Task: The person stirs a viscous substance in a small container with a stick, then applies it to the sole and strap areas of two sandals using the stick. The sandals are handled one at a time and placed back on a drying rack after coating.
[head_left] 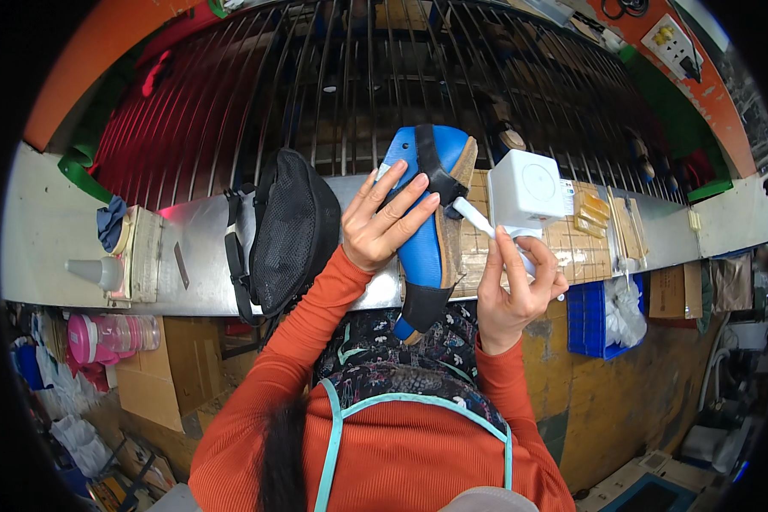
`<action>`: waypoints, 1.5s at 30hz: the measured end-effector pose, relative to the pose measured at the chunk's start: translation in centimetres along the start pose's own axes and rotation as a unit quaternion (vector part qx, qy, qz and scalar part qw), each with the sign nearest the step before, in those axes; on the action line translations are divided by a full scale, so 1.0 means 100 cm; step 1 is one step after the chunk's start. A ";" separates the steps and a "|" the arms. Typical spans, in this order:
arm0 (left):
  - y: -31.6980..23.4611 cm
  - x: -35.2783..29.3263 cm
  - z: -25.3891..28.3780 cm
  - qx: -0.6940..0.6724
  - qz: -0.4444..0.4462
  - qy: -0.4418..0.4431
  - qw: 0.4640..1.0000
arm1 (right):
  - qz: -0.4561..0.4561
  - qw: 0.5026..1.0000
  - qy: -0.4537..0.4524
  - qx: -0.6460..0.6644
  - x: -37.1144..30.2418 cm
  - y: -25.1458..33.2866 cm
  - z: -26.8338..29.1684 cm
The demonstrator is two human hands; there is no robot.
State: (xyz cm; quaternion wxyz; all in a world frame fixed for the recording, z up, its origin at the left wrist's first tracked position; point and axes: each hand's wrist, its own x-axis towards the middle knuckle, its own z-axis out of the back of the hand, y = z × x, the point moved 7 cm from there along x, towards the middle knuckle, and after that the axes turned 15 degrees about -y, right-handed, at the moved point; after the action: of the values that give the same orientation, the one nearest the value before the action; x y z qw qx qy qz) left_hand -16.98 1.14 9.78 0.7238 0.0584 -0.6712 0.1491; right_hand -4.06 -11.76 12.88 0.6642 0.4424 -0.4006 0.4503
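Observation:
A sandal (435, 175) with black straps and a cork-like brown sole is fitted on a blue shoe last (418, 247), tilted over the bench's front edge. My left hand (380, 218) grips it from the left, fingers stretched across the blue top and a black strap; the thumb is hidden. My right hand (520, 282) pinches a slim white brush-like tool (474, 216). The tool's tip meets the strap's lower end, near the sole's edge. Just beyond my right hand stands a white square container (525, 188).
A black mesh waist bag (294, 235) lies left of the sandal on the metal bench (196, 286). Amber blocks (590, 213) lie to the right on a brown grid-patterned board (584, 256). Behind runs a rack of metal bars (358, 102). A blue crate (586, 320) stands below, right.

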 end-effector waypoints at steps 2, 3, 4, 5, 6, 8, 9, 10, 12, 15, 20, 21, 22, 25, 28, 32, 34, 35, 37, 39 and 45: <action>0.001 0.000 0.000 -0.006 0.008 -0.007 1.000 | -0.010 1.000 -0.010 0.027 0.000 -0.002 0.000; 0.001 -0.001 0.001 -0.010 0.014 -0.010 1.000 | -0.019 0.998 -0.018 0.052 0.000 -0.005 0.000; 0.002 0.000 0.001 -0.013 0.019 -0.014 1.000 | -0.028 0.996 -0.026 0.077 0.001 -0.007 -0.001; 0.001 0.000 0.001 -0.018 0.022 -0.018 0.999 | -0.031 0.996 -0.023 0.086 0.002 -0.009 -0.001; 0.001 0.000 0.002 -0.022 0.024 -0.022 0.999 | -0.033 0.995 -0.021 0.095 0.003 -0.011 -0.001; 0.001 0.001 0.002 -0.029 0.026 -0.030 0.999 | -0.032 0.993 -0.011 0.115 0.006 -0.014 -0.003; 0.001 0.001 0.002 -0.031 0.027 -0.033 0.999 | -0.028 0.992 -0.002 0.126 0.008 -0.014 -0.004; 0.001 0.001 0.002 -0.034 0.028 -0.036 0.998 | -0.025 0.990 0.007 0.137 0.010 -0.014 -0.005; 0.000 0.002 0.002 -0.032 0.020 -0.037 0.999 | -0.019 0.988 0.047 0.146 0.014 -0.015 -0.008; 0.002 0.003 0.004 -0.037 0.017 -0.038 0.998 | -0.035 0.977 0.119 0.174 0.021 -0.019 -0.012; 0.003 0.004 0.005 -0.042 0.009 -0.034 0.998 | -0.050 0.952 0.205 0.220 0.031 -0.025 -0.022; 0.003 0.004 0.006 -0.039 0.007 -0.037 0.999 | -0.046 0.950 0.206 0.229 0.033 -0.025 -0.022; 0.003 0.004 0.006 -0.036 0.006 -0.039 0.999 | -0.043 0.949 0.210 0.231 0.034 -0.026 -0.022; 0.004 0.006 0.006 -0.024 0.008 -0.041 0.999 | -0.051 0.943 0.223 0.243 0.031 -0.027 -0.024; 0.006 0.006 0.007 -0.021 0.012 -0.045 0.999 | -0.077 0.934 0.225 0.266 0.025 -0.030 -0.025; 0.008 0.007 0.007 -0.017 0.022 -0.059 0.998 | -0.116 0.922 0.224 0.292 0.015 -0.032 -0.026; 0.009 0.007 0.006 -0.013 0.027 -0.064 0.997 | -0.129 0.918 0.229 0.296 0.011 -0.033 -0.025; 0.010 0.007 0.006 -0.011 0.030 -0.065 0.997 | -0.132 0.918 0.232 0.293 0.009 -0.033 -0.025; 0.011 0.006 0.005 -0.009 0.041 -0.063 0.997 | -0.141 0.916 0.231 0.296 0.005 -0.033 -0.024; 0.012 0.005 0.005 -0.004 0.049 -0.065 0.997 | -0.156 0.911 0.228 0.307 0.001 -0.033 -0.023; 0.016 0.000 0.002 0.002 0.065 -0.087 0.994 | -0.163 0.917 0.204 0.303 -0.009 -0.031 -0.017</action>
State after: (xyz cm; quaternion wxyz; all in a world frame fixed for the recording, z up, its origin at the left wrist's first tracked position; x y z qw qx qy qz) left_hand -17.61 2.61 9.58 0.6510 0.0295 -0.7339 0.1916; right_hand -1.09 -11.03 10.84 0.6297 0.5801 -0.0233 0.5161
